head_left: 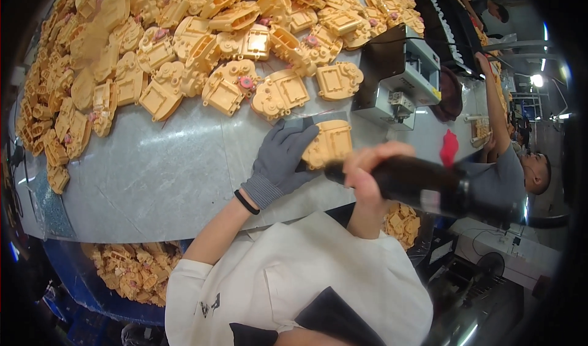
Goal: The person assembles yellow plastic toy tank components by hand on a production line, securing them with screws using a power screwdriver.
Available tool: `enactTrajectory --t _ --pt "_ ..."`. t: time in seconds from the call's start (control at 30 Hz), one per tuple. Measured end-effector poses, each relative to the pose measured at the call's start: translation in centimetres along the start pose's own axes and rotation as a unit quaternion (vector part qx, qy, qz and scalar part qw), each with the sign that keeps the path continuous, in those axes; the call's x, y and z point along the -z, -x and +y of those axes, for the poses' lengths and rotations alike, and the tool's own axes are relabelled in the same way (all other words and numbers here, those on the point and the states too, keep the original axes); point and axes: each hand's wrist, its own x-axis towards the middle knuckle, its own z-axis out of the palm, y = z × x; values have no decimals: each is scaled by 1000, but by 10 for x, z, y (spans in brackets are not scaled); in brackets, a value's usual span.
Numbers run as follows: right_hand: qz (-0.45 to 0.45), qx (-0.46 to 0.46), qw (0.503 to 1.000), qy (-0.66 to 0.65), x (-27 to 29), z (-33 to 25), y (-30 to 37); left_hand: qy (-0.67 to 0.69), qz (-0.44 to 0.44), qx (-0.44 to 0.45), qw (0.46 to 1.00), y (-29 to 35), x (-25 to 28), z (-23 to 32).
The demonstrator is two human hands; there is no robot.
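Presently, our left hand (pixel 278 160) holds a tan housing (pixel 334 141) over the grey table (pixel 165 174); our right hand (pixel 369 169) grips a black tool (pixel 416 184). We judge slack holding could let the housing twist.

Parts in a pile (pixel 202 33) spread across the bench's (pixel 153 174) far side and down its left. Nearer, one separate part (pixel 335 139) sits between the left hand (pixel 282 156) and, to its right, the right hand (pixel 370 171) around a power tool (pixel 422 184). A machine (pixel 398 86) stands beyond, right of the pile. A tub (pixel 64 272) of parts is lower left.
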Motion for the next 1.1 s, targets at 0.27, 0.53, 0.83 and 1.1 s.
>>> enactTrajectory --t 0.27,0.53,0.83,1.1 --pt "307 123 943 43 102 -16 -99 9 17 -10 1000 -6 3 9" --pt "251 43 957 137 89 19 -91 3 18 16 1000 -2 1 6" --pt "63 73 988 -119 8 -12 -41 -8 13 46 999 -3 2 9" --pt "79 14 996 -43 -21 -2 -57 4 15 44 999 7 3 4"
